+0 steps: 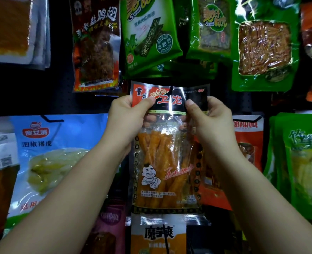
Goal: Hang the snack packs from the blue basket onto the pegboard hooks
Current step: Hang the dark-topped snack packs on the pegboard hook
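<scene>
Both hands — left [127, 118], right [212, 121] — pinch an orange snack pack [167, 162] before the pegboard [60, 99].

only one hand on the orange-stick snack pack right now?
No: the left hand and the right hand each pinch the top of the orange-stick snack pack.

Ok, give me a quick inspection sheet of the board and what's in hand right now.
Surface: dark pegboard, mostly covered by hung packs.
Job's things: orange-stick pack held up at a black hook near its top edge; whether it is threaded, cannot tell. Blue basket: not in view.
Clutter: blue pack, green packs, flame pack, all hanging.
Hands: left hand and right hand each pinch the pack's top corners.
Cables: nothing seen.
Surroundings: only the display shows.
</scene>
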